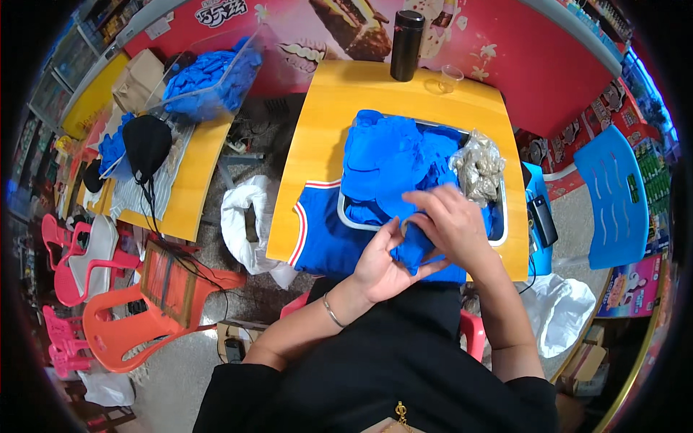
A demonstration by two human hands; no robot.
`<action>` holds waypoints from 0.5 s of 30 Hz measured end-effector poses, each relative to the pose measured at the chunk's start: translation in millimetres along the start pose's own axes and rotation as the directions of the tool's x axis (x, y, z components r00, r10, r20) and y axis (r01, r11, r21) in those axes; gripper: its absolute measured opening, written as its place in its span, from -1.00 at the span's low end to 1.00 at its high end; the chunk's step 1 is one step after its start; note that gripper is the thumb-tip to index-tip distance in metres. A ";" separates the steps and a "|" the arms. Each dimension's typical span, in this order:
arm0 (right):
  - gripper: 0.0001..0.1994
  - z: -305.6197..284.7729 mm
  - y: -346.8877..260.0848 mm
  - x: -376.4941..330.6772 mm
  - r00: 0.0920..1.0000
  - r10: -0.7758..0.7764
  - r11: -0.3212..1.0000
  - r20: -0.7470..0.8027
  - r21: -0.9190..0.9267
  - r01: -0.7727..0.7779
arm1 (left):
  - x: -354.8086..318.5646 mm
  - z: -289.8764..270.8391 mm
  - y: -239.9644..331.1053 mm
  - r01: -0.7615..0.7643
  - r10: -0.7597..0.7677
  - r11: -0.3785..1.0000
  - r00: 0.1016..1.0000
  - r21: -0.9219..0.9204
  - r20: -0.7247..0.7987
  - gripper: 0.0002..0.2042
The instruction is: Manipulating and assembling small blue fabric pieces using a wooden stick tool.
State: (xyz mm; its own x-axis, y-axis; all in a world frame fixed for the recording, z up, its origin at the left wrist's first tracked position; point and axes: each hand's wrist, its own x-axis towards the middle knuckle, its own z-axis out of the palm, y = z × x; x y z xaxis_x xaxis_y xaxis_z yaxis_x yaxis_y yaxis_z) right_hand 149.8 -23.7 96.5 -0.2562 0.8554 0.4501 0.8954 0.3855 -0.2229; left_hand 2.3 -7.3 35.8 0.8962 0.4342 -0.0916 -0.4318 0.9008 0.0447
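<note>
In front of me a small piece of blue cloth [412, 249] is held between both hands. My left hand [379, 265] cups it from below with the fingers closed on it. From above, my right hand [456, 225] pinches its upper edge; the fingertips are partly hidden. Just beyond, a white-rimmed tray [342, 215] is heaped with blue cloth pieces [386, 162]. On the tray's right side rests a clear plastic bag [479, 170] of small contents I cannot make out. Under the tray's near side lies a blue garment [328, 234] with red-and-white trim.
A black flask [408, 45] and a clear cup [450, 78] stand at the yellow table's [317, 108] far edge. On the left table sits a clear bin [238, 79] of blue pieces. An orange chair [115, 325] and a blue chair [613, 202] flank me.
</note>
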 end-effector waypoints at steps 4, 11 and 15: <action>-0.60 0.1 -10.4 -10.4 0.971 0.082 0.990 -0.226 0.128 -0.054 | -0.1 -0.4 6.3 -0.142 0.144 0.989 0.986 0.039 -0.078 -0.42; -0.80 33.0 -1.6 -19.0 0.937 0.278 0.931 -0.214 0.300 -0.208 | 2.5 13.6 -2.0 -0.152 0.145 0.976 0.988 0.154 0.053 -0.16; -0.78 -8.6 8.3 -28.2 0.762 0.613 0.192 0.208 0.896 -0.399 | 5.0 3.6 5.8 -0.200 0.216 0.946 0.976 0.254 -0.039 -0.16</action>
State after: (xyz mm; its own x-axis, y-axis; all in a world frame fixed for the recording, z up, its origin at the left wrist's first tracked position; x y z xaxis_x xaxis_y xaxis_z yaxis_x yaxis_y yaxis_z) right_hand 167.6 -47.6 89.4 0.2777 0.9603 0.0267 -0.0519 0.0427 -0.9977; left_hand 4.6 0.1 39.2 0.7770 0.6183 -0.1183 -0.5617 0.7658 0.3131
